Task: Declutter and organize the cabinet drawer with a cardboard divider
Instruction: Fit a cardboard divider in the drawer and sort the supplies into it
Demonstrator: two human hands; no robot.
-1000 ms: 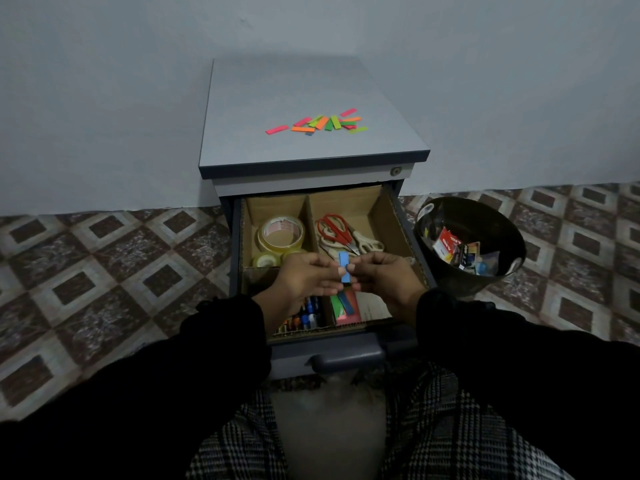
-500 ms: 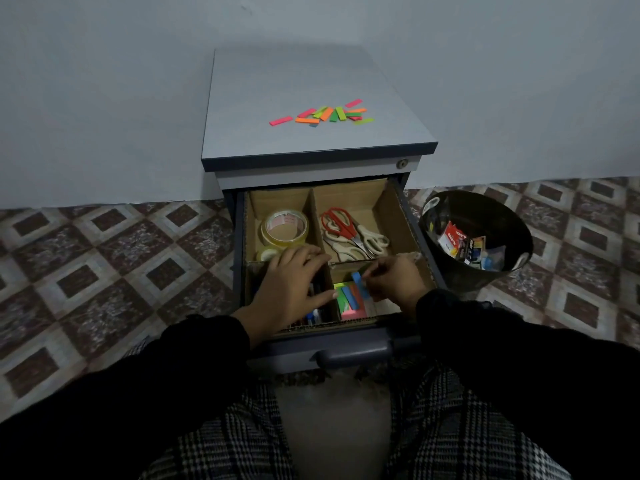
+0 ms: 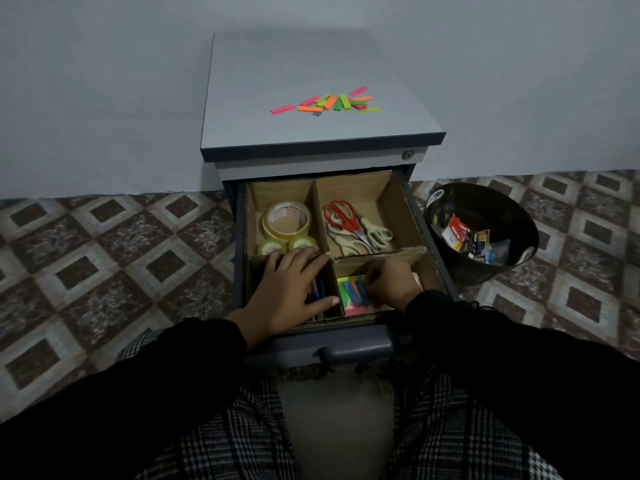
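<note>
Black bin [image 3: 519, 237] stands right of the hands, on patterned floor tiles [image 3: 104, 244]. Wrappers [image 3: 467, 239] lie inside it. Plain wall [image 3: 104, 98] beyond.

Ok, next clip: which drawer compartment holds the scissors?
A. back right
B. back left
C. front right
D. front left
A: the red-handled and cream-handled scissors lie in the back right section of the cardboard divider, beside the tape rolls in the back left; the front right section holds coloured strips.
</note>
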